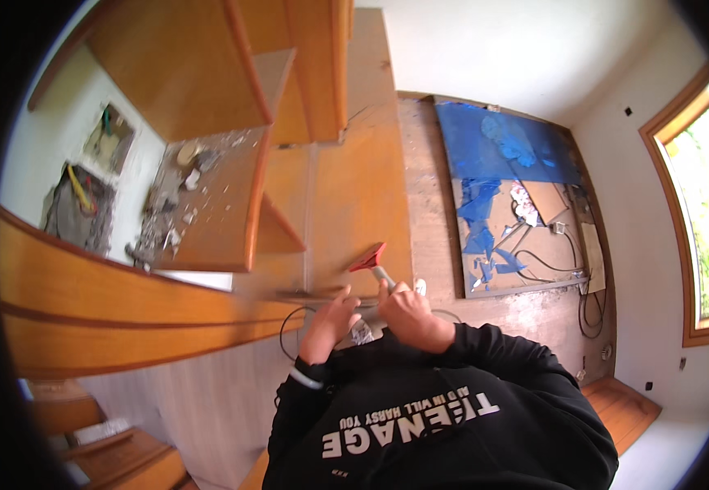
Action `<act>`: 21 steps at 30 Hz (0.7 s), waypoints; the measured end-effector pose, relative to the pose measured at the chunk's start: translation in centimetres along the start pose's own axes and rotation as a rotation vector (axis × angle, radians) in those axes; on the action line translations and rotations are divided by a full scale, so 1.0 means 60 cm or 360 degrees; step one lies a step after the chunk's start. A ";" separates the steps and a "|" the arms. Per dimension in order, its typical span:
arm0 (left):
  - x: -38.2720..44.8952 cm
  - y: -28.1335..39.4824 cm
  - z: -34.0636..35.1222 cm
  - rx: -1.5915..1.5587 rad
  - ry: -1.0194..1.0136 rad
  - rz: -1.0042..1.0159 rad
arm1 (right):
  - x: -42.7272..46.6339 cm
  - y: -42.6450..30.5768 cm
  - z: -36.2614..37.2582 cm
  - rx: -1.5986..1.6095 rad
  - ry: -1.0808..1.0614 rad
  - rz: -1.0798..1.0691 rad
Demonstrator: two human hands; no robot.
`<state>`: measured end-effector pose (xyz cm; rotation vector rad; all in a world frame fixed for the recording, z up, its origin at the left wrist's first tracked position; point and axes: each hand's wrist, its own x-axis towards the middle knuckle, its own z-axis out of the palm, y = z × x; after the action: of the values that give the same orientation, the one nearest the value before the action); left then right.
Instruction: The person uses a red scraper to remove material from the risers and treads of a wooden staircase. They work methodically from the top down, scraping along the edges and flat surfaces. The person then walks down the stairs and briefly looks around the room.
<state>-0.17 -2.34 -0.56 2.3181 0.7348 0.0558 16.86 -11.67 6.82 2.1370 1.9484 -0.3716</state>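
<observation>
My right hand (412, 315) grips the grey handle of a scraper (368, 257) with a red head, held over an orange wooden panel (360, 196). The red head points away from me, up and to the left. To its left, my left hand (330, 321) is raised with its fingers partly curled and apart; I see nothing in it. Just beyond its fingertips runs the panel's near edge, with a blurred brown strip (311, 294) along it. A pale band circles the left wrist.
Paint flakes and rubble litter the wooden shelf (213, 202) on the left, below open wall boxes (109, 138) with wires. At right, a framed panel (507, 147) bears blue film, torn scraps and cables (547, 263). A wood-framed window (691, 202) is at far right.
</observation>
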 end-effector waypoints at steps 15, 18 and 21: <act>-0.004 0.019 -0.002 0.0037 -0.0060 -0.0018 | -0.014 0.002 -0.004 0.0106 0.0386 -0.0164; -0.001 0.022 -0.001 0.0043 -0.0140 -0.0089 | -0.014 0.003 0.000 0.0044 0.0315 -0.0205; 0.001 0.020 0.002 0.0022 -0.0145 -0.0096 | -0.029 0.006 -0.002 -0.0034 0.0250 -0.0265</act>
<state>0.48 -3.12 0.13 2.2938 0.7608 -0.0816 17.08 -13.31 7.53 2.0527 2.2143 -0.2149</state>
